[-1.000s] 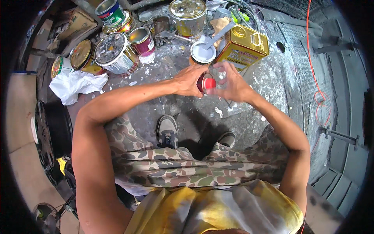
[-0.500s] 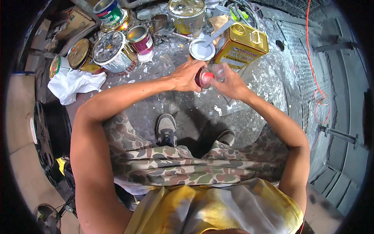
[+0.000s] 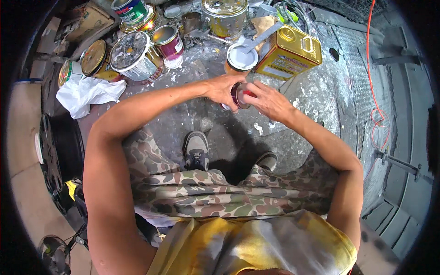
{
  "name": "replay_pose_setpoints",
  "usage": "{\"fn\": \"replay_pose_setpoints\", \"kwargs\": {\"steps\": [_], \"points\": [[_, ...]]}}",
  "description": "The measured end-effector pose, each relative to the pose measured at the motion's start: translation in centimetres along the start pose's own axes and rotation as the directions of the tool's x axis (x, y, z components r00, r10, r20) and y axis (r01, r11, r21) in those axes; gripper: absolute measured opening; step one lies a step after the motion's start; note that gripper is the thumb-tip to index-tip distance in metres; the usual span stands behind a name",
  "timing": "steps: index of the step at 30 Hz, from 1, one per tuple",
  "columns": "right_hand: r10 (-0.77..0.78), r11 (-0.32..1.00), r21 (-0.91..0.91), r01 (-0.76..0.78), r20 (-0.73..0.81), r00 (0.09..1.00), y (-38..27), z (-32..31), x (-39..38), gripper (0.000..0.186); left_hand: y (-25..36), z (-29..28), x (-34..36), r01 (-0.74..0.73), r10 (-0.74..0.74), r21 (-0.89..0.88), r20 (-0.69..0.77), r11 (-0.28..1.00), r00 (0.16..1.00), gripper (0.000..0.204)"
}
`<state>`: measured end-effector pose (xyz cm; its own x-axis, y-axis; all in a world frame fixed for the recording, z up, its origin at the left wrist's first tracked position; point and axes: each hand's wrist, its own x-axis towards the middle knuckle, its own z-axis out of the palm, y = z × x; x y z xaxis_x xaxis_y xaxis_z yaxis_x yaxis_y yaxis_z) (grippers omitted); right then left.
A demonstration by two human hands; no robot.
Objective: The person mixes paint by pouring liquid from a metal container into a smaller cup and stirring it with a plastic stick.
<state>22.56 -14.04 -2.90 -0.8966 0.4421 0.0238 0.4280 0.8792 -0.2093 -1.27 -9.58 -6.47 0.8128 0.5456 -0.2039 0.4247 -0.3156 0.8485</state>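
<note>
we clamp a dark red can in our left hand, right hand pinching its red cap; grey-paint tin just beyond.

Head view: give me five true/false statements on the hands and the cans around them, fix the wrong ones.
1. The left hand holds the dark-red container. True.
2. The right hand hangs well away from that container. False: its fingers are at the container's red cap.
3. The flat grey stick slants over the rim of the round orange-sided can. True.
4. The gold rectangular tin stands left of that can. False: it stands to the right.
5. The crumpled white sheet lies at the left side of the view. True.
</note>
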Motion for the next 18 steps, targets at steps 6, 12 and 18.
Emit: {"fn": "replay_pose_setpoints", "kwargs": {"steps": [6, 12, 18], "points": [[0.213, 0.917, 0.377, -0.132, -0.184, 0.96, -0.8, 1.3, 0.5, 0.041, -1.1, 0.3, -0.6, 0.038, -0.038, 0.025, 0.001, 0.999, 0.999, 0.085], [0.664, 0.271, 0.687, -0.674, 0.373, 0.648, -1.6, 0.9, 2.0, 0.044, -1.1, 1.0, -0.8, 0.054, -0.039, 0.134, -0.112, 0.989, 0.993, 0.082], [0.247, 0.923, 0.317, -0.219, -0.05, 0.968, -0.5, 2.3, 0.5, 0.049, -3.0, 1.3, -0.8, 0.092, -0.09, 0.093, -0.021, 0.991, 0.996, 0.079]]}}
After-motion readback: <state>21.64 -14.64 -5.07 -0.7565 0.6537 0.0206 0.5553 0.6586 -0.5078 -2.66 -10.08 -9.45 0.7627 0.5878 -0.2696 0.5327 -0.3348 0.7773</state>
